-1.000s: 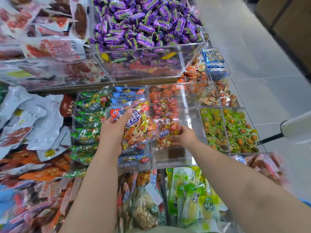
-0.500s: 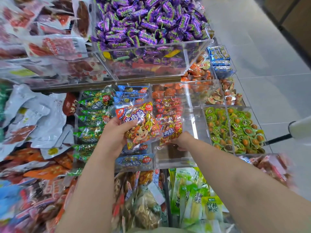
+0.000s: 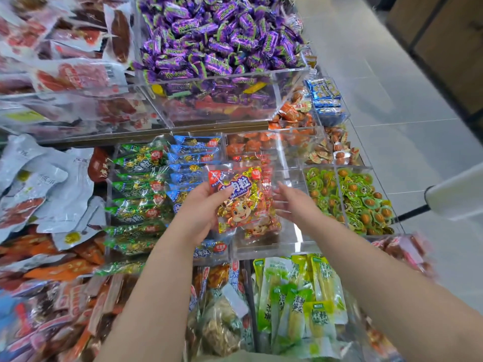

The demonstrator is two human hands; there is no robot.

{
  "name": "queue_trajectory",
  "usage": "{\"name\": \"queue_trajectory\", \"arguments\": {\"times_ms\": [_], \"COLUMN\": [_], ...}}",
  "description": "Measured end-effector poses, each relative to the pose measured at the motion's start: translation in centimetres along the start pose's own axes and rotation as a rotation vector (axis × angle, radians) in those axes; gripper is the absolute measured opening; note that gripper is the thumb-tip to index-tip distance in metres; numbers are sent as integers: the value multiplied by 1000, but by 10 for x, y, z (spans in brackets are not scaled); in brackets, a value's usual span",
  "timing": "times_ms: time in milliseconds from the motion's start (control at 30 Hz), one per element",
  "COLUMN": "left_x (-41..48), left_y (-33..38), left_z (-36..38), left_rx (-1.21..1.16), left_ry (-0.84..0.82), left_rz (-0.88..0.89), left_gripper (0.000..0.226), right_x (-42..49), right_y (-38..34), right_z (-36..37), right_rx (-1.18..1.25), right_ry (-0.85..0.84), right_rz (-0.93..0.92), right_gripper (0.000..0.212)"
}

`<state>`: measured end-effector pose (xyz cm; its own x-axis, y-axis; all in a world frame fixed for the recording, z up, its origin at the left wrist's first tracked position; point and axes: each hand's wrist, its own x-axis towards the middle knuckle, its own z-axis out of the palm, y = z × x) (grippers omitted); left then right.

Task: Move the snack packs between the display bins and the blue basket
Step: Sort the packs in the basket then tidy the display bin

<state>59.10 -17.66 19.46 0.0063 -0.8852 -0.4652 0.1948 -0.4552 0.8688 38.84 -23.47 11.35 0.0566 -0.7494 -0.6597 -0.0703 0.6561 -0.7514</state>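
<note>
Left hand (image 3: 201,209) grasps one red-gold snack pack (image 3: 241,197), held over clear bin (image 3: 264,248). More packs lie in bin underneath, count unclear. Right hand (image 3: 291,205) released, fingers straight, over same bin, just beside held pack's right edge.

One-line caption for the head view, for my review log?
Left hand holds a red-and-gold snack pack over a clear display bin, open right hand beside it.

We count two hands, one left hand (image 3: 200,211) and one right hand (image 3: 294,205), with one red-and-gold snack pack (image 3: 241,202) between them. We see at least six green packs (image 3: 138,188), at least five blue packs (image 3: 194,150), and purple candies (image 3: 217,35) beyond counting.
</note>
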Motion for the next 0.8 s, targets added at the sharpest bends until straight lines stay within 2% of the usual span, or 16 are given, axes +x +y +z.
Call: {"name": "queue_trajectory", "arguments": {"times_ms": [67, 133, 200, 267, 333, 400, 467, 533, 600, 667, 700, 767, 800], "left_x": [1, 3, 6, 9, 11, 15, 21, 26, 30, 33, 34, 33, 33], "left_y": [-2, -4, -3, -3, -1, -3, -8, -18, -26, -30, -31, -33, -34], "left_z": [10, 18, 24, 24, 18, 6, -3, -6, -7, -10, -12, -15, -16], "left_rx": [66, 132, 263, 461, 672, 969, 1290, 1461, 1479, 1440, 1419, 1378, 1356], "left_ry": [-7, -23, -7, 89, 281, 455, 454, 341, 321, 337, 341, 341, 338], "left_rz": [1, -4, 3, 78, 277, 456, 360, 199, 192, 225, 234, 257, 270], "left_gripper": [10, 8, 11, 22, 30, 38, 57, 78, 87, 85, 83, 80, 80], "right_x": [-19, -28, -31, -28, -25, -18, -9, 4, 20, 31, 35, 39, 40], "right_y": [-13, -15, -12, -11, -10, -3, 9, 25, 39, 47, 49, 47, 46], "right_z": [-3, -1, -2, -12, -26, -34, -29, -14, 0, 5, 6, 12, 16], "right_rx": [231, 116, -18, -2, -36, -251, -377, -544, -830, -906, -919, -958, -951], "right_ry": [-226, -346, -357, -355, -274, -177, -172, -159, -42, 113, 139, 82, 31], "right_rz": [-23, -69, -142, -153, -139, -115, -66, -44, -41, 109, 167, 195, 186], "right_gripper": [48, 57, 64, 62, 56, 50, 52, 56, 68, 96, 108, 121, 119]}}
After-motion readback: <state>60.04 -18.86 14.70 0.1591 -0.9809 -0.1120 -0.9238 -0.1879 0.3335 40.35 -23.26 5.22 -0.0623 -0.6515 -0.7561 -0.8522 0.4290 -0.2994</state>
